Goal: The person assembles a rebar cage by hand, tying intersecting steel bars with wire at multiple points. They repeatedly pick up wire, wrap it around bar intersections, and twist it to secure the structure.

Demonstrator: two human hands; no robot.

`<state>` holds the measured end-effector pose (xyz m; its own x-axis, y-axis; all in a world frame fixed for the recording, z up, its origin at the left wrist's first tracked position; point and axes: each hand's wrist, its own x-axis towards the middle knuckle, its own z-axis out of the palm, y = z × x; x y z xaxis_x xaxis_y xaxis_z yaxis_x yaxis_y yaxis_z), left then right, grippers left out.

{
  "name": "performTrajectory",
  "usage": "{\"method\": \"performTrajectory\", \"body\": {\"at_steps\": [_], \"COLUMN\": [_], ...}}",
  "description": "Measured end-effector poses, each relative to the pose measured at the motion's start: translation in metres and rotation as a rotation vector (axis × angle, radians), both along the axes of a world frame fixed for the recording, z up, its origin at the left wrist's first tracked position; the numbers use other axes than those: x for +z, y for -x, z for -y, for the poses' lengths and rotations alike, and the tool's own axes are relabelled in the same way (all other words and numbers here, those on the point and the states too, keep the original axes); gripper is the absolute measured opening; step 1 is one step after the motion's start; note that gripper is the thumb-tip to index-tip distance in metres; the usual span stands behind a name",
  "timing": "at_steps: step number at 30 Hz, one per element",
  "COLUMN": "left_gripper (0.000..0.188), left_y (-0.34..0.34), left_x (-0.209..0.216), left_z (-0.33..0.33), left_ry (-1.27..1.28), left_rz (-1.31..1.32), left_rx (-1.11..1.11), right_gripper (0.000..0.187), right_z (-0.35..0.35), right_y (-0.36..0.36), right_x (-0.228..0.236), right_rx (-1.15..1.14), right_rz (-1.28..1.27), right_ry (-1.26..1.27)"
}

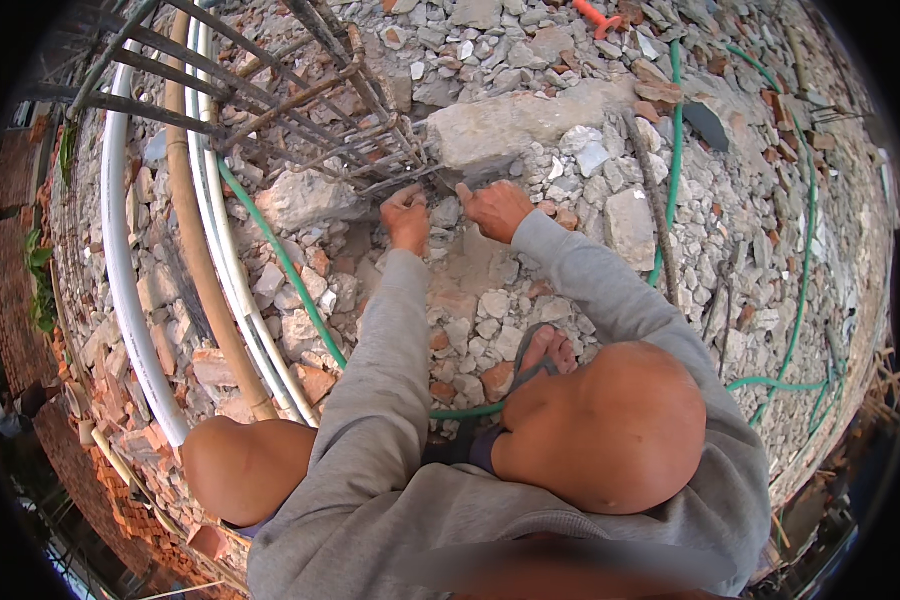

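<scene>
A cage of rusty steel reinforcing bars comes in from the upper left, and its low end reaches the ground in front of me. My left hand is closed in a pinch just below that end, close to the lowest bars. Just to its right, my right hand is curled into a fist, with thumb and forefinger toward the bar ends. A thin dark strand seems to run between the hands; it is too small to name. What either hand grips is hidden. A long pale concrete block lies right behind them.
Broken concrete and brick rubble covers the ground. White pipes and a brown pole run along the left. A green hose crosses near my left forearm; another green hose and a steel bar lie right.
</scene>
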<state>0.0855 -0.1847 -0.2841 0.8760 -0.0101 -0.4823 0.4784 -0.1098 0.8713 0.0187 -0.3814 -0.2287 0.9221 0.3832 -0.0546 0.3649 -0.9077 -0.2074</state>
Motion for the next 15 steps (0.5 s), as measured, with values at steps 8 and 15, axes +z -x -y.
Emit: {"method": "performTrajectory", "body": {"at_steps": [8,15], "left_gripper": [0.028,0.029], "left_y": [-0.011,-0.016], "left_x": [0.006,0.008], "left_z": [0.000,-0.002], "left_ry": [0.587,0.458], "left_rz": [-0.289,-0.310], "left_rx": [0.232,0.134], "right_gripper": [0.046,0.048], "right_z": [-0.025,-0.045], "right_y": [0.011,0.000], "right_x": [-0.020,-0.050], "right_rx": [-0.011,-0.102], "right_rz": [-0.090,-0.177], "right_ry": [0.029,-0.041]}}
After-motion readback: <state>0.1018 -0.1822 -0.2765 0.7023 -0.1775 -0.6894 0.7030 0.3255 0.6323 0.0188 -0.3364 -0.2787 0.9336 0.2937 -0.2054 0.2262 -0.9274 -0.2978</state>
